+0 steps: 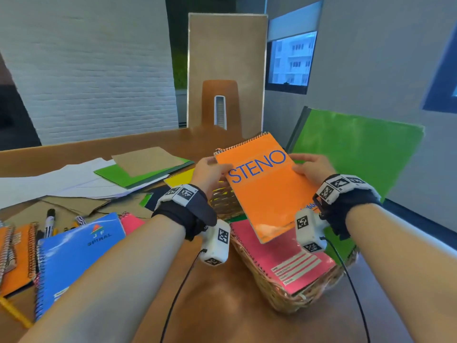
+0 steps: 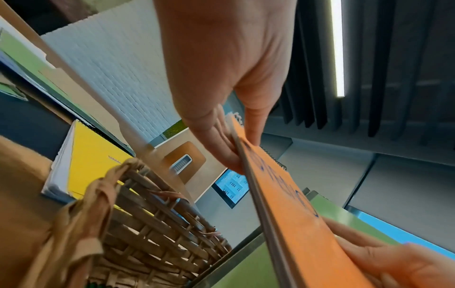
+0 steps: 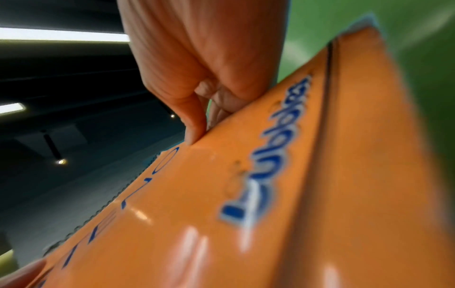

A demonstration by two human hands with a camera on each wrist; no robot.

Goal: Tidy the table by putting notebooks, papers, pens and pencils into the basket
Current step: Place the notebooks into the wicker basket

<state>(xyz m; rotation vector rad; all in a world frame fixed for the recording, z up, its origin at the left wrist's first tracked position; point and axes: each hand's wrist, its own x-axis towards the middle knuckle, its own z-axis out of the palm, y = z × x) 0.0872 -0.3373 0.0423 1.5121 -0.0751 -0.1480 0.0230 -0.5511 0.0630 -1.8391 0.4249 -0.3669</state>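
Overhead, both hands hold an orange STENO notebook (image 1: 265, 184) tilted above the wicker basket (image 1: 279, 290), where a pink notebook (image 1: 284, 256) already lies. The left hand (image 1: 210, 173) pinches its left edge, the right hand (image 1: 312, 169) its right edge. A blue spiral notebook (image 1: 74, 253) and white papers (image 1: 61, 179) lie on the table (image 1: 222, 305). From the left wrist, thumb and fingers (image 2: 221, 148) clamp the notebook's corner beside a yellow notebook (image 2: 93, 161). From the right wrist, fingers grip the blurred orange cover.
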